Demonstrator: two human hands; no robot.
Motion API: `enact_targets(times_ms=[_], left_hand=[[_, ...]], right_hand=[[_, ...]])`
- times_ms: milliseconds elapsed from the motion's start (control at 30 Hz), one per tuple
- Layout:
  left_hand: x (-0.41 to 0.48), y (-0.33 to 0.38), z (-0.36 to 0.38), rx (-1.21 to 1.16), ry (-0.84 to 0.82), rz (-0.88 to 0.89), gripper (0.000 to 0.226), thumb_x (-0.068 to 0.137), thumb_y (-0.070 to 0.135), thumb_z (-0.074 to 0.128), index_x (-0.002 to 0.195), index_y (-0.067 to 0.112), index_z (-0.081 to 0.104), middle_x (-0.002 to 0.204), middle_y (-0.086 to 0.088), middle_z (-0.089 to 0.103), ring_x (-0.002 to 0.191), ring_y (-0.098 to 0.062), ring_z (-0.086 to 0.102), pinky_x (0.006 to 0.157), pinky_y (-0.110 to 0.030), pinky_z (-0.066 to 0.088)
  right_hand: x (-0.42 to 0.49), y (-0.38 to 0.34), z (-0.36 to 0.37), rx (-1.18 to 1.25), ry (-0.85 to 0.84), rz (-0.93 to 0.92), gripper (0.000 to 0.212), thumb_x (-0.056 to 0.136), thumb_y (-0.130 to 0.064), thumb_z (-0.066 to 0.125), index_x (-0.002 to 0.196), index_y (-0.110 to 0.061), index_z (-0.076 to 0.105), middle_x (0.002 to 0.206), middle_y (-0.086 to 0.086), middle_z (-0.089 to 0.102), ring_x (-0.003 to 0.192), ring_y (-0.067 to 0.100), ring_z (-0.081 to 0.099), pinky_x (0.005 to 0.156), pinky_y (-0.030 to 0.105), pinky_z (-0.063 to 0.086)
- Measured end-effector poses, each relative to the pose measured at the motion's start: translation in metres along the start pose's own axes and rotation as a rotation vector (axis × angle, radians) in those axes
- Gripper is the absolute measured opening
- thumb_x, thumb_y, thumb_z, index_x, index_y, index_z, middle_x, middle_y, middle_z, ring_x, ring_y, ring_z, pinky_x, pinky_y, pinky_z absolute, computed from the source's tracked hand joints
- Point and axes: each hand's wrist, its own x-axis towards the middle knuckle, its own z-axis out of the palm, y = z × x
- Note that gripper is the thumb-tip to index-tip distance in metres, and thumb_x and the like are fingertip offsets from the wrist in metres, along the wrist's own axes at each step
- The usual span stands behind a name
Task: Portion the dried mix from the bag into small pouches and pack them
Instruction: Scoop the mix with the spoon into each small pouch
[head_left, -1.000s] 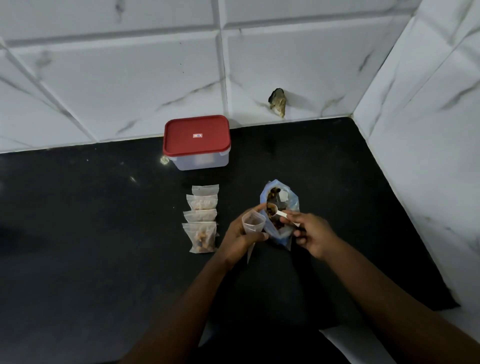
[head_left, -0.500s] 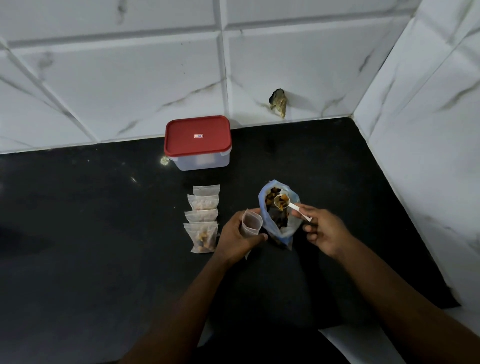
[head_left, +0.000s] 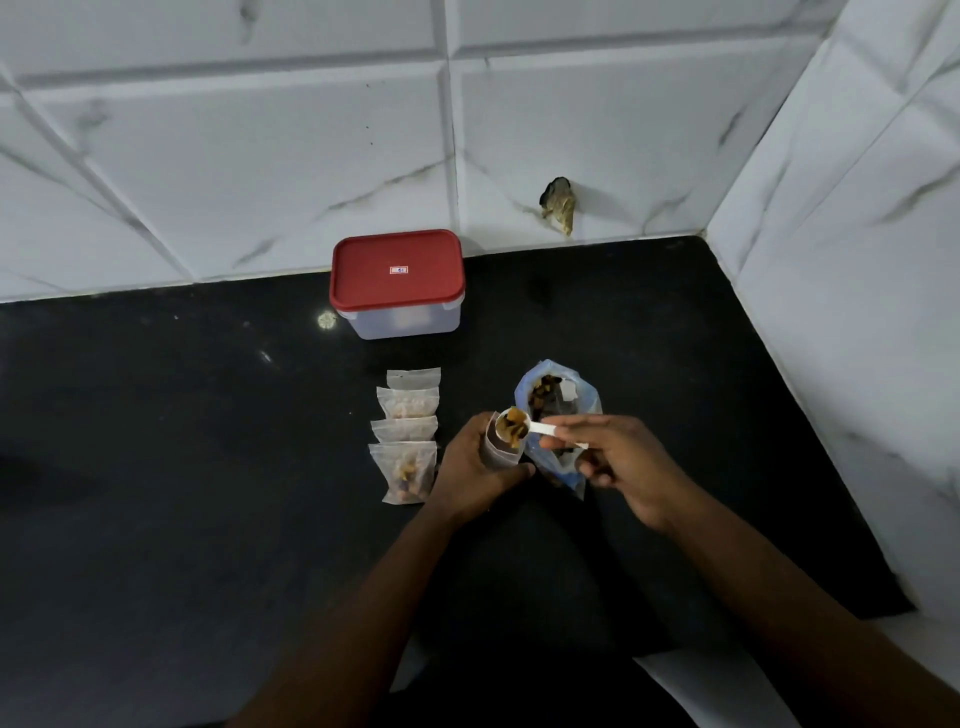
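Gripping a small clear pouch (head_left: 500, 456) upright w/ its mouth open, the L hand (head_left: 467, 470) has its fingers curled round it, thumb on the near side. The R hand (head_left: 621, 465) pinches the handle of a white scoop (head_left: 541, 429) btwn thumb & fingers. The scoop bowl sits right at the pouch mouth, heaped w/ brown & dark bits of dried mix (head_left: 511, 427). Just behind & to the right of the pouch stands the blue-tinted plastic bag (head_left: 586, 402), top open, more mix showing inside; its lower part is partly hidden by the R hand. Left of the L hand, a column of four small pouches (head_left: 405, 431) lies flat on the black desk (head_left: 208, 467), each overlapping the next. The nearest shows mixed pieces; the farthest looks flat & its contents can't be told. Farther back, near the wall, sits a clear plastic box w/ red lid (head_left: 397, 280), lid on, small label at centre. White marble-look tiles (head_left: 260, 156) cover the back & right walls. A chipped hole (head_left: 558, 205) shows low in the back wall, right of the box.
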Motion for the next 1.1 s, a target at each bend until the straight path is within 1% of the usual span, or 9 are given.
enact_targets(times_ms=[133,233,300,400,567,733,867,1000,1100], left_hand=[[0.001,0.001,0.0,-0.004,-0.011,0.033,0.046,0.08,0.013,0.083,0.118,0.026,0.062,0.114,0.006,0.069,0.105,-0.003,0.066,0.093,-0.029,0.054],[-0.001,0.004,0.001,-0.032,-0.016,0.047,0.038,0.08,0.003,0.08,0.108,0.024,0.064,0.103,0.004,0.072,0.097,-0.006,0.069,0.083,-0.024,0.053],[-0.002,0.005,0.002,-0.058,-0.02,0.059,0.035,0.079,0.004,0.08,0.105,0.023,0.066,0.101,0.003,0.073,0.096,-0.01,0.071,0.083,-0.026,0.056],[-0.003,0.005,0.004,-0.071,-0.025,0.079,0.04,0.077,0.008,0.081,0.109,0.025,0.065,0.106,0.003,0.073,0.101,-0.013,0.071,0.088,-0.033,0.058],[0.0,0.006,0.005,-0.077,-0.025,0.086,0.044,0.074,0.011,0.082,0.112,0.023,0.064,0.109,-0.002,0.073,0.103,-0.018,0.071,0.092,-0.044,0.059],[0.0,0.008,0.004,-0.055,-0.035,0.071,0.048,0.071,0.021,0.079,0.116,0.029,0.065,0.114,0.003,0.072,0.109,-0.012,0.069,0.096,-0.039,0.056],[0.002,0.006,0.003,-0.029,-0.026,0.068,0.042,0.078,0.008,0.079,0.111,0.028,0.063,0.112,0.005,0.068,0.105,-0.008,0.067,0.094,-0.037,0.056],[0.001,0.006,0.0,-0.032,0.027,0.043,0.051,0.078,0.009,0.08,0.121,0.029,0.06,0.118,0.007,0.062,0.106,-0.006,0.065,0.094,-0.038,0.058],[0.005,0.011,-0.003,-0.04,0.044,0.046,0.058,0.078,0.009,0.079,0.127,0.031,0.058,0.123,0.008,0.06,0.111,-0.007,0.064,0.096,-0.039,0.058]], right_hand=[[-0.002,0.006,0.009,-0.203,0.06,-0.108,0.015,0.09,-0.024,0.073,0.103,-0.029,0.078,0.094,-0.004,0.077,0.071,0.013,0.061,0.065,0.021,0.05],[-0.003,0.012,0.012,-0.45,0.089,-0.274,0.021,0.09,-0.025,0.074,0.109,-0.033,0.077,0.102,-0.017,0.076,0.094,-0.005,0.068,0.084,0.017,0.053],[-0.006,0.015,0.014,-0.639,0.113,-0.427,0.023,0.093,-0.023,0.07,0.115,-0.03,0.076,0.103,-0.016,0.075,0.094,-0.007,0.067,0.085,0.014,0.053],[-0.006,0.025,0.013,-0.932,0.227,-0.721,0.025,0.095,-0.017,0.062,0.115,-0.024,0.074,0.109,-0.008,0.073,0.102,0.002,0.064,0.089,0.026,0.053],[-0.01,0.037,0.008,-0.971,0.313,-0.855,0.028,0.093,-0.017,0.061,0.117,-0.02,0.073,0.114,-0.008,0.072,0.104,0.001,0.056,0.087,0.016,0.044],[-0.019,0.03,0.007,-0.391,0.269,-0.563,0.025,0.093,-0.013,0.066,0.114,-0.022,0.074,0.104,-0.011,0.074,0.093,-0.004,0.068,0.077,0.015,0.055],[-0.018,0.018,-0.002,0.102,0.165,-0.17,0.021,0.093,-0.01,0.066,0.108,-0.022,0.077,0.1,0.005,0.077,0.077,0.015,0.06,0.065,0.025,0.046],[-0.01,0.018,-0.015,0.244,0.167,-0.023,0.022,0.09,-0.014,0.07,0.111,-0.015,0.076,0.089,-0.001,0.077,0.072,0.012,0.057,0.066,0.027,0.046],[0.001,0.023,-0.025,0.084,0.285,-0.051,0.018,0.089,-0.016,0.072,0.105,-0.023,0.077,0.091,0.002,0.076,0.074,0.011,0.062,0.065,0.025,0.05]])
